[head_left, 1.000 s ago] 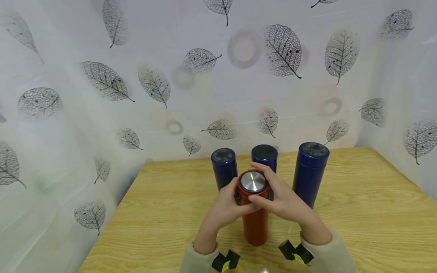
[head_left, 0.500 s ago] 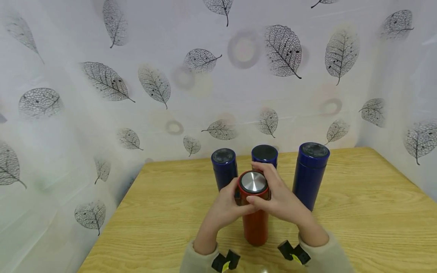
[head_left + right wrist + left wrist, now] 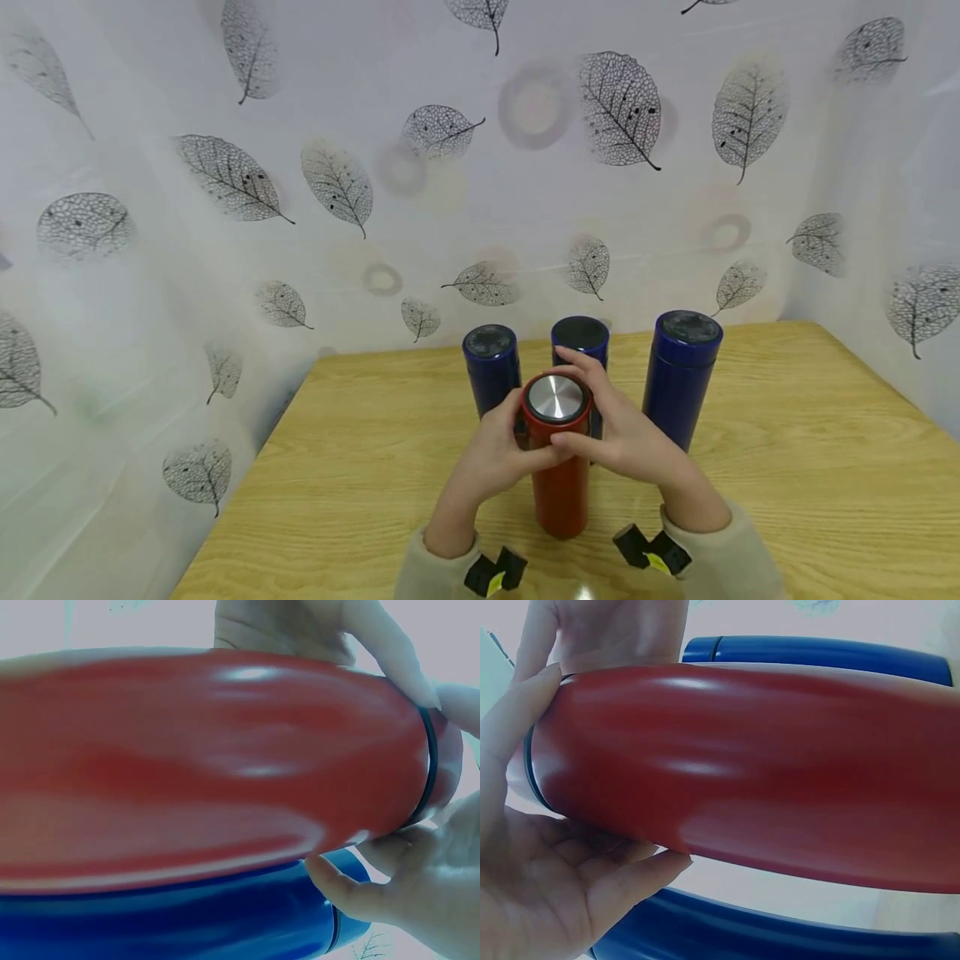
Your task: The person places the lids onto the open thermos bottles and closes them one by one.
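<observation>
Between both hands a red thermos (image 3: 561, 492) is upright, its silver-topped lid (image 3: 557, 397) facing up. My left hand (image 3: 495, 450) grips its upper body from the left, the thumb across the near side. From the right, my right hand (image 3: 630, 442) curls round the top, thumb on the near side and fingers behind the lid. In the left wrist view, a dark ring (image 3: 529, 769) marks the seam below the lid, and the thumb lies close to it. The fingers on the far side are partly hidden in the head view.
Behind the red thermos stand a blue thermos (image 3: 491, 371) on the left and another blue thermos (image 3: 581, 335), mostly covered by the right hand. A third blue thermos (image 3: 678, 387) is to the right. The wooden table (image 3: 360, 492) meets a leaf-patterned curtain (image 3: 450, 208) at the back.
My right hand shifts slightly left, then back right, its fingers sliding a little around the top of the thermos. The left hand and the red thermos stay in place.
</observation>
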### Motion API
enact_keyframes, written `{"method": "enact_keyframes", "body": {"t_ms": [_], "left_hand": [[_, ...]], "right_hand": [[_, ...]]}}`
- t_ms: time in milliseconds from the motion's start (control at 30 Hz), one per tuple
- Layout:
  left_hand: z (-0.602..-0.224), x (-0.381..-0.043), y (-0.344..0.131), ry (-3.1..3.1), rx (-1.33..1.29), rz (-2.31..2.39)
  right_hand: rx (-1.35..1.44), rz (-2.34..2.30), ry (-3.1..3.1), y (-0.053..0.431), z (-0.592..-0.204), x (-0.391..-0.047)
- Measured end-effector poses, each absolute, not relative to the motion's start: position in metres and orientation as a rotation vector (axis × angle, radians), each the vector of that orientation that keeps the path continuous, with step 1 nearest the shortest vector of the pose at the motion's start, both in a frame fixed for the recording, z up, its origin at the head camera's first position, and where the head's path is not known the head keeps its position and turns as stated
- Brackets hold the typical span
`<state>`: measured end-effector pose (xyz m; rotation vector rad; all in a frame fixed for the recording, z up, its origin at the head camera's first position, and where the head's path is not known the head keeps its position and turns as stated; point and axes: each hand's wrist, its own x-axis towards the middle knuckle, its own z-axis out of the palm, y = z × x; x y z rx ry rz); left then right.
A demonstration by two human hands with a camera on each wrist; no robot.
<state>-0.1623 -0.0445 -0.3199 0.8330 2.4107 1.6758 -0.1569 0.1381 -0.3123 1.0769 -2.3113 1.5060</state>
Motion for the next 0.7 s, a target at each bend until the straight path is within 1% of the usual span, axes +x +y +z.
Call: {"method": "enact_keyframes", "body": {"t_ms": [167, 400, 500, 700], "left_hand": [[-0.326, -0.166, -0.046, 2.421, 0.913, 1.672], [-0.326, -0.166, -0.047, 2.432, 0.935, 1.656], [-0.326, -0.165, -0.046, 2.436, 0.914, 1.657], [-0.325, -0.163, -0.046, 2.398, 0.854, 1.684]], "right_hand": [[0.931, 1.476, -2.363, 0.135, -0.312, -0.156], [0.784, 1.398, -2.385, 0.128, -0.315, -0.159], [0.837, 1.399, -2.388, 0.129, -0.315, -0.159], [1.089, 1.577, -2.322, 0.138, -0.312, -0.156]]}}
